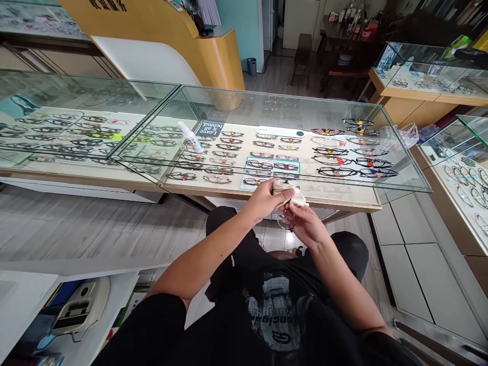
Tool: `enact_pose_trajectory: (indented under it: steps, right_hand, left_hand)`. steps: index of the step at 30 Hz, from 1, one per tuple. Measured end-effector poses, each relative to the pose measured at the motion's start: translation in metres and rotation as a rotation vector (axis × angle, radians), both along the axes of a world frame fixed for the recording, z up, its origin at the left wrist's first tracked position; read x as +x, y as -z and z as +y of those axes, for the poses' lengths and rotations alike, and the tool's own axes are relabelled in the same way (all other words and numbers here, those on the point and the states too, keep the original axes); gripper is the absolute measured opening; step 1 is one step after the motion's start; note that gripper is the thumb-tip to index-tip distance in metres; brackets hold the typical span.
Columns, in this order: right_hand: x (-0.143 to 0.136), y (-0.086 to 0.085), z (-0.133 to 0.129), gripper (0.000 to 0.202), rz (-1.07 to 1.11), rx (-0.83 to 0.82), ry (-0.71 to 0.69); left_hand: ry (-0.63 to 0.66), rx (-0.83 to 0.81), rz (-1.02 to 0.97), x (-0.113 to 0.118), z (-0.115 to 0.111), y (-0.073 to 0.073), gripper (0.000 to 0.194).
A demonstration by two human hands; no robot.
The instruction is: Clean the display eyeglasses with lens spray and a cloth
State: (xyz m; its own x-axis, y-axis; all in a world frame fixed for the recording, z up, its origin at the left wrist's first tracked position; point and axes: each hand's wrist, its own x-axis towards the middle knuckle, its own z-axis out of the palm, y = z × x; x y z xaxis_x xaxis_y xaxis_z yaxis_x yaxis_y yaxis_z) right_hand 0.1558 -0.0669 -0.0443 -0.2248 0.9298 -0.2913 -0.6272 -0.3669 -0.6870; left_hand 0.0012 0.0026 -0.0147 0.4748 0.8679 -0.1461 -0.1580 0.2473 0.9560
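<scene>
My left hand [267,199] is closed around a bunched white cloth [298,197], thumb pressed on top of it. Close beside it, my right hand [308,223] pinches a pair of eyeglasses [285,220]; one round lens hangs below the fingers. The cloth covers the other part of the glasses, so that lens is hidden. Both hands meet over my lap, just in front of the display case edge. A white spray bottle [191,137] stands on the glass case top, ahead and to the left of my hands.
A long glass display case [343,198] with rows of eyeglass frames crosses in front of me. More glass cases [438,99] stand at the right. A white shelf [125,290] with a beige device [82,307] is at my lower left. A wooden counter [219,61] rises beyond.
</scene>
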Motion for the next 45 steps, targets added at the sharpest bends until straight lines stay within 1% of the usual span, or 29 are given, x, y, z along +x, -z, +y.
enact_pose_trajectory:
  steps: [4, 7, 11, 14, 17, 20, 22, 25, 28, 33, 36, 39, 42, 45]
  right_hand:
    - [0.006, 0.003, 0.000, 0.033, -0.015, -0.003, 0.030]
    - [0.006, 0.004, -0.001, 0.033, -0.036, 0.010, 0.005]
    - [-0.001, 0.004, -0.004, 0.035, -0.033, 0.016, -0.035]
    - [-0.004, 0.005, -0.004, 0.033, -0.008, 0.023, -0.057]
    - [-0.002, 0.004, -0.003, 0.032, -0.020, 0.034, -0.042]
    - [0.002, 0.003, -0.001, 0.032, -0.069, 0.043, -0.012]
    - [0.004, 0.003, 0.000, 0.032, -0.093, 0.040, 0.013]
    - [0.005, 0.005, 0.000, 0.031, -0.101, 0.027, 0.056]
    - [0.001, 0.007, 0.000, 0.030, -0.084, 0.024, 0.078]
    - [-0.006, 0.005, -0.001, 0.032, -0.104, 0.094, 0.046]
    - [-0.003, 0.004, -0.001, 0.034, -0.087, 0.073, 0.022]
    - [0.003, 0.004, -0.003, 0.033, -0.063, 0.043, 0.032]
    - [0.008, 0.004, -0.004, 0.031, -0.060, 0.054, 0.051]
    - [0.009, 0.003, -0.004, 0.030, -0.068, 0.072, 0.058]
  left_hand:
    - [0.132, 0.015, 0.019, -0.012, 0.006, -0.006, 0.053]
    - [0.162, 0.030, 0.047, -0.017, 0.007, -0.009, 0.051]
    - [0.150, -0.002, 0.054, -0.013, 0.003, -0.010, 0.052]
    - [0.105, -0.001, 0.072, -0.009, 0.000, -0.006, 0.053]
    - [0.016, 0.008, 0.065, -0.009, 0.000, 0.001, 0.057]
    - [-0.013, -0.022, 0.027, -0.013, 0.001, 0.008, 0.056]
    - [-0.019, -0.086, -0.021, -0.016, 0.001, 0.010, 0.054]
    - [-0.001, -0.148, -0.084, -0.019, -0.002, 0.010, 0.056]
    - [0.023, -0.117, -0.114, -0.016, -0.007, 0.010, 0.056]
    - [-0.071, -0.122, -0.097, -0.008, -0.014, 0.011, 0.055]
    - [-0.044, -0.134, -0.089, -0.009, -0.015, 0.008, 0.056]
    - [0.002, -0.156, -0.139, -0.014, -0.014, 0.005, 0.057]
    - [0.042, -0.156, -0.184, -0.020, -0.012, 0.004, 0.050]
    - [0.064, -0.115, -0.186, -0.022, -0.013, 0.006, 0.046]
